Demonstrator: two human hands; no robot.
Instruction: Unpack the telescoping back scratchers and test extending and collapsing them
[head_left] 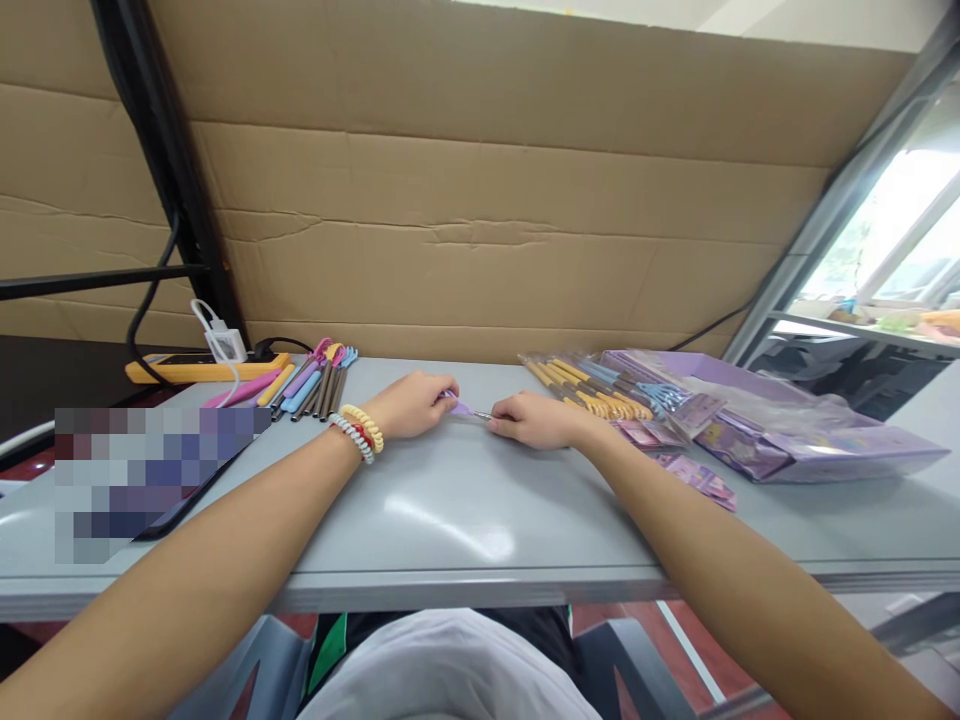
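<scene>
My left hand [414,403], with beaded bracelets [363,432] at its wrist, pinches a light purple pen piece [460,408] above the grey table. A thin silvery end [482,415] of it runs across to my right hand [532,418], whose fingers are closed on that end; whatever lies inside the fingers is hidden. To the left lie pen parts [311,385] in pink, yellow, purple, blue and dark brown. Right of my right hand are clear-wrapped yellow and blue pens [592,388], with small pink-purple packets [697,478] by my forearm.
An open purple box [795,440] with clear plastic stands at the right. A tablet-like device [187,490], partly blurred out, lies at the left, near a yellow power strip [206,368] with a white charger [225,343]. Cardboard [480,190] walls the table's back; its front edge [480,590] is near me.
</scene>
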